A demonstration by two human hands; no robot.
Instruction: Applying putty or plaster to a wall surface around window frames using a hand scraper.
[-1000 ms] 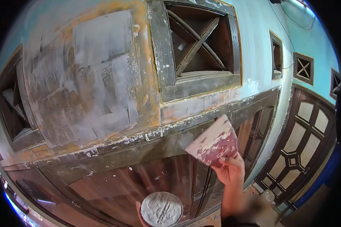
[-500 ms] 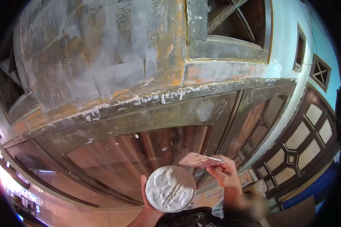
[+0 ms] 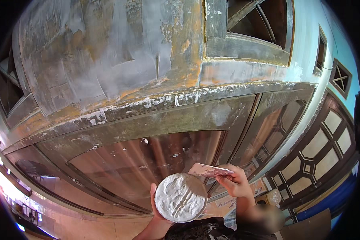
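My left hand point(image 3: 159, 220) is closed around the side of a round tub point(image 3: 156, 206) at the lower middle of the view. White putty point(image 3: 180, 196) fills it, with ridges and grooves in its surface. In my right hand point(image 3: 237, 182) is a flat putty spreader point(image 3: 210, 170), pinched between thumb and fingers at its right end. Whitish and reddish-brown smears cover its face. The spreader sits just above the tub's upper right edge; whether they touch I cannot tell.
A wall point(image 3: 88, 60) with grey and orange patches rises ahead, above a wooden lintel point(image 3: 148, 105) spotted with white. Below are wood-framed glass doors point(image 3: 148, 164). A crossed vent window point(image 3: 264, 24) is at upper right; a panelled door point(image 3: 314, 156) stands at far right.
The spreader and right hand have shifted very slightly, lower against the tub. The wall and doors sit a little further right in the view. Both grips are unchanged.
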